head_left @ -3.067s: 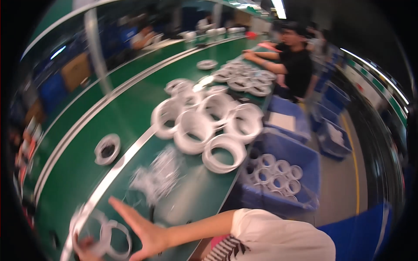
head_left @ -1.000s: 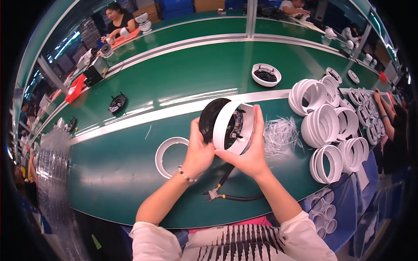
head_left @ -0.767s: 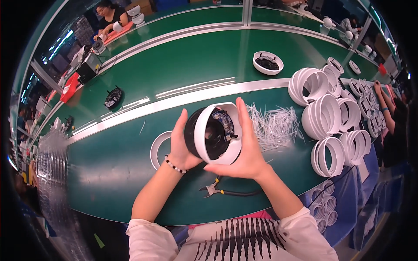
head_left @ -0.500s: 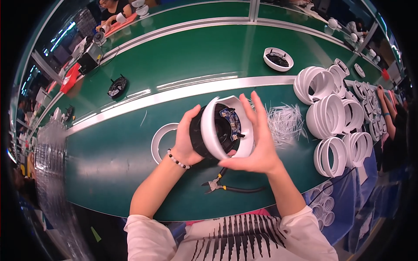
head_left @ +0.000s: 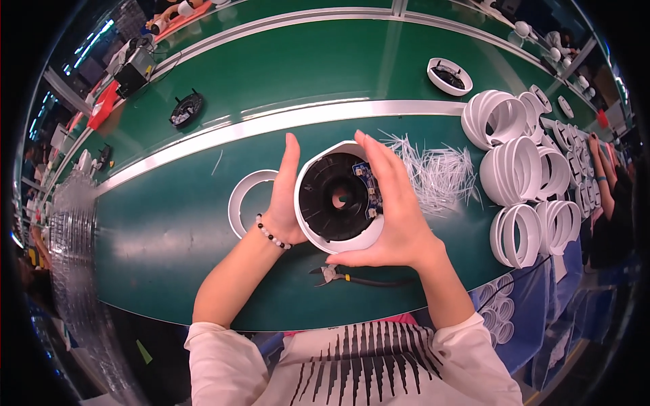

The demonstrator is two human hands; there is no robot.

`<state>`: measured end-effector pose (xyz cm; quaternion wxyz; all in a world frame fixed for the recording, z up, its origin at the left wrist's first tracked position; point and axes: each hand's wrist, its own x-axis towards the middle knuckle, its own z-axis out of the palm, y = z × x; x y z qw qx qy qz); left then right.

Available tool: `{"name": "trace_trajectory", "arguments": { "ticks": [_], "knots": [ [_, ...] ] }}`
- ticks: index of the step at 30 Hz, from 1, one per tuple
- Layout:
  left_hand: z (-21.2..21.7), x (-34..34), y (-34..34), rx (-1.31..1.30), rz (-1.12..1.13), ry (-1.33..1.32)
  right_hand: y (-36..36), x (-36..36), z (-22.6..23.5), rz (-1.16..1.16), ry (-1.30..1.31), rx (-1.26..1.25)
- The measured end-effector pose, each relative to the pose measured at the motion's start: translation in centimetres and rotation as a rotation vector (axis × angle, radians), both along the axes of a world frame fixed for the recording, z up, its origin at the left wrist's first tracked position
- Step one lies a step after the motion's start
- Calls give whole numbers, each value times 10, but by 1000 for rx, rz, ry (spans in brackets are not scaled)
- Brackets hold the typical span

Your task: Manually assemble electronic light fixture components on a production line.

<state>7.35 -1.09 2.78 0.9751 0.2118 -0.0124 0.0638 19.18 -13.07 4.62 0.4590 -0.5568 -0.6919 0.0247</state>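
A round white plastic housing [head_left: 351, 245] is held between my two hands over the green bench, its open side facing me. Inside it sits a black round part [head_left: 323, 215] with a hole in the middle, and a blue circuit board [head_left: 366, 178] lies along its right side. My left hand [head_left: 283, 206] presses the housing's left side, thumb pointing up. Around the right side curves my right hand [head_left: 399, 220], its thumb under the lower rim. Diagonal cutters [head_left: 330, 273] with dark handles lie just below, and a loose white ring [head_left: 234, 210] rests beside my left wrist.
Right of my hands is a heap of thin white strips [head_left: 440, 179]. Stacked white rings [head_left: 502, 169] stand farther right. Beyond a metal rail [head_left: 284, 116], a green belt carries a white housing [head_left: 449, 76] and a black round part [head_left: 186, 110]. Other people work at the edges.
The housing has turned from edge-on to face me, with the black part now seated inside its rim. My left hand has shifted from the black part to the housing's side.
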Motion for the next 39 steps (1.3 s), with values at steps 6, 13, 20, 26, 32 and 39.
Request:
{"name": "trace_trajectory", "arguments": {
  "ticks": [6, 13, 20, 26, 32, 39],
  "knots": [
    [5, -42, 4, 178, 232, 252, 27, -40, -8, -82, 17, -67],
    [-7, 17, -34, -1, 278, -84, -1, -27, -23, -184, 187, 126],
    [33, -4, -23, -51, 256, -15, -1, -18, -18, -112, 19, 395],
    [28, -6, 8, 426, 295, 372, -2, -9, 9, -189, -240, 578],
    [45, -29, 37, 874, 208, 535, -7, -1, -8, -99, -300, 421],
    [35, -25, 38, 855, 198, 489, -9, -21, 11, -156, -307, 454]
  ]
}}
